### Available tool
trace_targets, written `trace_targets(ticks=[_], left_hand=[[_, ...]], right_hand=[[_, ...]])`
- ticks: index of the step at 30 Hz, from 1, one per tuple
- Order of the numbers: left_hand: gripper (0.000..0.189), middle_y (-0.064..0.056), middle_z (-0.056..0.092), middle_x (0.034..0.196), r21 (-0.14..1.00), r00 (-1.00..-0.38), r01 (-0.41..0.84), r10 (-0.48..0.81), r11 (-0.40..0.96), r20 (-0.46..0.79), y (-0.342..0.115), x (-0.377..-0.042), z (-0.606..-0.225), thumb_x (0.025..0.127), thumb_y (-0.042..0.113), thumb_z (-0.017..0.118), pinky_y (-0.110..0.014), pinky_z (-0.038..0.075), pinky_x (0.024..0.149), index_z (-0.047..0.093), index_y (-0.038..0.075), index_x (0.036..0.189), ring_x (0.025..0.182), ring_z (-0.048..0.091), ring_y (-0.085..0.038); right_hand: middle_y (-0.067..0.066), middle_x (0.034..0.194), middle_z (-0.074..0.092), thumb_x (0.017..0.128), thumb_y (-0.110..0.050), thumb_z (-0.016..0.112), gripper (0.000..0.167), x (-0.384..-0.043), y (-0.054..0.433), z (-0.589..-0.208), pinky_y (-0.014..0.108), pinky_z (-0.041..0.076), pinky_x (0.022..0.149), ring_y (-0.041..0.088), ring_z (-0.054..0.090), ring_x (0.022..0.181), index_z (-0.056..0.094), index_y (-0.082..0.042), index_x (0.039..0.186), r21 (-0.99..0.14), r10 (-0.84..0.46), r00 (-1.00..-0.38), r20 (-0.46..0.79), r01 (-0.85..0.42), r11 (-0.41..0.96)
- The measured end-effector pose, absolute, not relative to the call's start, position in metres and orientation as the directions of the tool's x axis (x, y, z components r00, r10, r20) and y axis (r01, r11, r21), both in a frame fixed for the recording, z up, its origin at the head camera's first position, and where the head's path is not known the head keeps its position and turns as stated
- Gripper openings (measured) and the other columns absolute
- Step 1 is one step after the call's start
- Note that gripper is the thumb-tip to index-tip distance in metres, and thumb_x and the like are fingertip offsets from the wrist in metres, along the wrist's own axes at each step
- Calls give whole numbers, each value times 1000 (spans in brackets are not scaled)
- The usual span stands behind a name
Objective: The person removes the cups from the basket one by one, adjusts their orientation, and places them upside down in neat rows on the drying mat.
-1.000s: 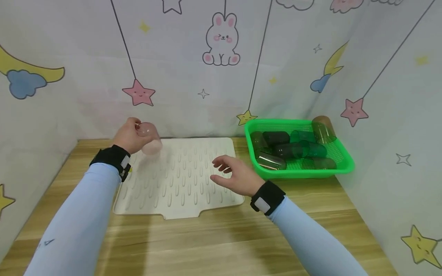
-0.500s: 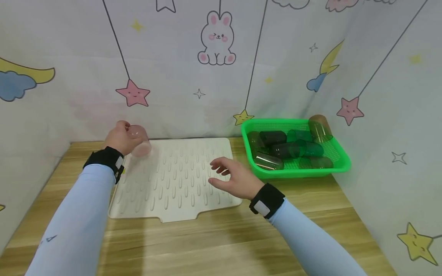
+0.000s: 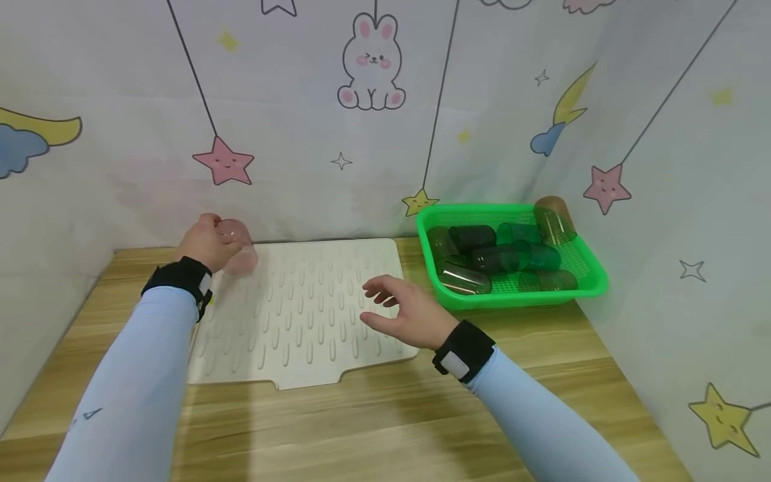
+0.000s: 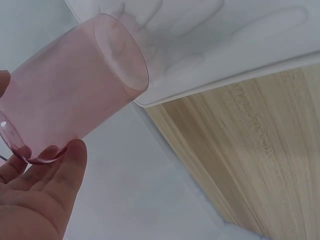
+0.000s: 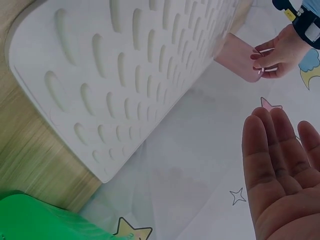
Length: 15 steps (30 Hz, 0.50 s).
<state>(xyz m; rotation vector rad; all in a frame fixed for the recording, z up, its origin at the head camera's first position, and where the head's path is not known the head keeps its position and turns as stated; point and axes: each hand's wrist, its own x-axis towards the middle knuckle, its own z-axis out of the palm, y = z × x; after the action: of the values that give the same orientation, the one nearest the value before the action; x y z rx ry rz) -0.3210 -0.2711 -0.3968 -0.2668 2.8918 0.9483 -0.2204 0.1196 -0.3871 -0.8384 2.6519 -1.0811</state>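
My left hand (image 3: 207,242) grips a pink see-through cup (image 3: 238,253) by its base end. The cup is mouth down, at the back left corner of a cream ribbed drying mat (image 3: 313,301). In the left wrist view, thumb and fingers curl around the base of the cup (image 4: 60,85), and its rim is right at the mat's corner. My right hand (image 3: 409,313) hovers over the mat's right side with fingers loosely bent, holding nothing. The right wrist view shows that palm (image 5: 287,190) with fingers extended.
A bright green basket (image 3: 524,299) stands at the back right, with several see-through dark, teal and brown cups lying in it. One amber cup (image 3: 554,221) leans on its back right corner. Printed cloth walls (image 3: 289,120) border the wooden table (image 3: 373,428).
The left hand has moved slightly left and lowered the pink cup a little at the mat's corner. The right hand has stayed nearly still. The head view has shifted slightly.
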Motion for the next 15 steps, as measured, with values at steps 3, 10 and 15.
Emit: trace_targets(ticks=[3, 10, 15], left_hand=[[82, -41, 34, 150, 580, -981, -189, -134, 792, -137, -274, -323, -400, 101, 30, 59, -66, 37, 113, 14, -11, 155, 131, 41, -54], [84, -41, 34, 150, 587, -980, -198, -139, 785, -145, -276, -326, -407, 101, 31, 60, -66, 38, 112, 13, -10, 156, 130, 42, -54], [83, -41, 35, 149, 578, -983, -182, -126, 796, -135, -278, -327, -409, 101, 32, 60, -66, 38, 112, 14, -12, 155, 129, 43, -54]], right_hand=[[3, 123, 66, 95, -35, 71, 46, -220, 120, -387, 43, 54, 102, 18, 63, 108, 59, -11, 133, -690, -552, -831, 59, -434, 579], [3, 123, 66, 95, -35, 71, 47, -220, 120, -388, 43, 54, 102, 18, 62, 109, 58, -12, 134, -690, -549, -834, 50, -426, 585], [3, 123, 66, 95, -35, 71, 47, -220, 120, -387, 42, 54, 102, 18, 63, 109, 58, -12, 134, -690, -551, -833, 55, -430, 582]])
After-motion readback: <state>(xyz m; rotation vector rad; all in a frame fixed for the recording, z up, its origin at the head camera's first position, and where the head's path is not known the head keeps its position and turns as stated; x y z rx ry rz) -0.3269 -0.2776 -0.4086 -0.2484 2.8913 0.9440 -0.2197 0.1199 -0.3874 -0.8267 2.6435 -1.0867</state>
